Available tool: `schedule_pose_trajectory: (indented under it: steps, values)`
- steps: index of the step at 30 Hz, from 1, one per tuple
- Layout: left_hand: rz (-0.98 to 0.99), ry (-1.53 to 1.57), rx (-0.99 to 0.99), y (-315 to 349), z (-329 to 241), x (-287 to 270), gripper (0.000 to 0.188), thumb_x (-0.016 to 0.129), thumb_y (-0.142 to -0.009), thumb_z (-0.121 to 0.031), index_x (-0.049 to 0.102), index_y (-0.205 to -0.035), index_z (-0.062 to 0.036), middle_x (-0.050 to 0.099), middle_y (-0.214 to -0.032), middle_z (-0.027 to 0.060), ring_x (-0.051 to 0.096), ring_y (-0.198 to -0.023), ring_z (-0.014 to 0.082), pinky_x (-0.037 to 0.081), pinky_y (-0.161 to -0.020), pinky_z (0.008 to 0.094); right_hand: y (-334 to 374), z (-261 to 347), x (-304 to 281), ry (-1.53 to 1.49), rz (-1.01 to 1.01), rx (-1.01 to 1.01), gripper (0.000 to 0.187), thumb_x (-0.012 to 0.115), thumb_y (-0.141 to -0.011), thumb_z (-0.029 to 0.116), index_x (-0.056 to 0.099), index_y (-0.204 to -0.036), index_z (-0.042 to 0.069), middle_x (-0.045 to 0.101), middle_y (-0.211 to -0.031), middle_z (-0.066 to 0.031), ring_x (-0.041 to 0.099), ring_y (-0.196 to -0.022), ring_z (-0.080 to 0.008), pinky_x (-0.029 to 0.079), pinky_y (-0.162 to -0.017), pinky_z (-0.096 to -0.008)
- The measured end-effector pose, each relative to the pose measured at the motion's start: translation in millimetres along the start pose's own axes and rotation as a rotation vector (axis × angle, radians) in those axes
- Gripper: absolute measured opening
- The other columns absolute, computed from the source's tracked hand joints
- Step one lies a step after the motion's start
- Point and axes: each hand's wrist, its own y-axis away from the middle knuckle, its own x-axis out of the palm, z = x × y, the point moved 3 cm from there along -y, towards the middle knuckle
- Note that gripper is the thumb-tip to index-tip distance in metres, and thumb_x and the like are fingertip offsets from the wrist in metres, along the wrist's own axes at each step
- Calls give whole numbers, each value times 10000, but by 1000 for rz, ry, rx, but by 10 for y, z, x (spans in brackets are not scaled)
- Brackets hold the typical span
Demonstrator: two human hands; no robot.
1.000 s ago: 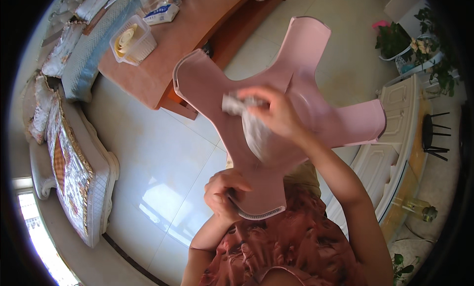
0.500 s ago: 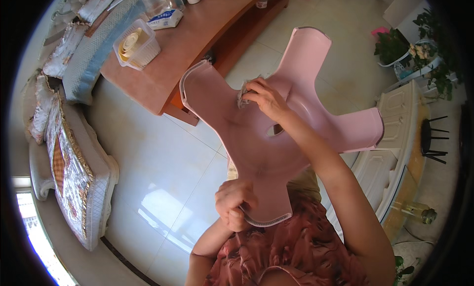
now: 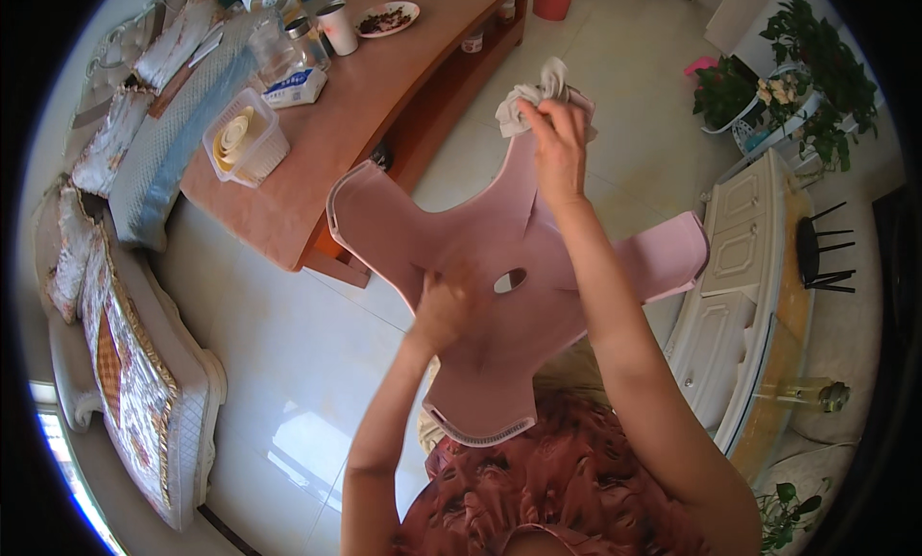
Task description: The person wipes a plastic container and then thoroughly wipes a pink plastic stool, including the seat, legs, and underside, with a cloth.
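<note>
A pink plastic stool (image 3: 480, 340) is tilted over my lap with its hollow underside facing me, its legs splayed and an oval hole in the middle. My right hand (image 3: 560, 148) is closed on a crumpled whitish cloth (image 3: 526, 100) at the end of the far leg, partly covering that leg. Over the stool's left part, beside the edge between two legs, is my left hand (image 3: 447, 308). Its fingers are curled and smeared by motion, so its grip cannot be made out.
A brown table (image 3: 370, 81) at the upper left bears a clear plastic basket (image 3: 261, 157), a tissue pack (image 3: 295, 87), a white cup (image 3: 337, 30) and a plate (image 3: 411, 13). A quilted sofa (image 3: 197, 412) stands left, a white cabinet (image 3: 715, 335) right, potted plants (image 3: 725, 95) beyond.
My right hand has moved the cloth from the stool's inner edge out to the far leg's end. My left hand has left the near leg and moved up. The stool has shifted left in view.
</note>
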Motion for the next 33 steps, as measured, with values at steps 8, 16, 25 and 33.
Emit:
schedule_pose_trajectory:
  steps: [8,16,25,33]
  values:
    - [530,131,-344,109,-155,246,488,629,-882,-390,586,-1275,-105,578,-1329,105,610,-1111,350,489,-960,474,1153,15,346,-185,279,127,467,630,-718,-93,734,-1098,156,599,-1009,-46,564,-939,-265,505,-815,-395]
    - [459,167,-395,239,-64,267,466,644,-868,-367,617,-1248,-99,582,-1337,97,613,-1096,365,489,-965,456,545,400,184,-270,124,323,516,613,-669,-168,730,-1092,104,604,-1048,-90,560,-933,-285,486,-763,-355]
    - [479,163,-383,153,-135,237,428,642,-861,-320,619,-1219,-86,641,-1196,116,640,-1040,335,486,-943,459,1234,783,608,-575,363,528,440,598,-728,-152,741,-1047,116,599,-1031,-88,596,-911,-241,498,-783,-323]
    - [253,494,-511,232,31,19,289,665,-856,-270,703,-1109,-135,699,-1005,182,660,-940,377,528,-812,461,478,849,-432,-753,814,482,389,651,-779,-91,714,-1104,113,592,-1032,-71,593,-914,-183,488,-769,-291]
